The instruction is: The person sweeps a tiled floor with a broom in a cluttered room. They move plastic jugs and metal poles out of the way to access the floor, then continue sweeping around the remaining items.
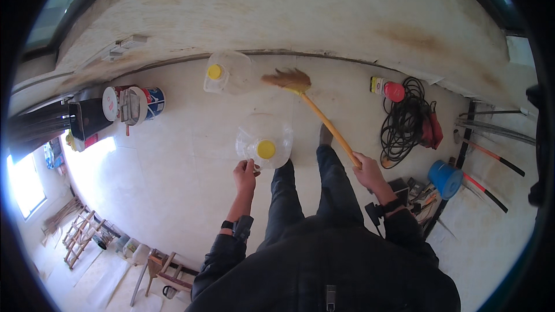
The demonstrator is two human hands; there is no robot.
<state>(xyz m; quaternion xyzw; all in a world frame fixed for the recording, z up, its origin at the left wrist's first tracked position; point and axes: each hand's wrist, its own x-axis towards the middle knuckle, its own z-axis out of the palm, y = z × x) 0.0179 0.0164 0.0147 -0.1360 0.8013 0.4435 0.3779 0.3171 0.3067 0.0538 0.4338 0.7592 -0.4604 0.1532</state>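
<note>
My right hand [370, 172] is wrapped round the yellow handle of a broom [329, 124]. Its brown bristles point away from me, just above or on the floor near the far wall. Before my feet is a large clear plastic jug [263, 133] with a yellow cap. The fingers of my left hand [245, 176] are closed at the near edge of this jug, seemingly on its handle, which is mostly hidden. A second clear jug [231, 75] with a yellow cap stands by the far wall, left of the bristles.
Right of the broom lie a coiled black hose or cable [399, 121] and a red-lidded container [394, 91]. A blue bucket [445, 179] and long-handled tools stand farther right. Paint buckets [139, 106] are at the left wall; wooden stools [173, 271] stand at lower left.
</note>
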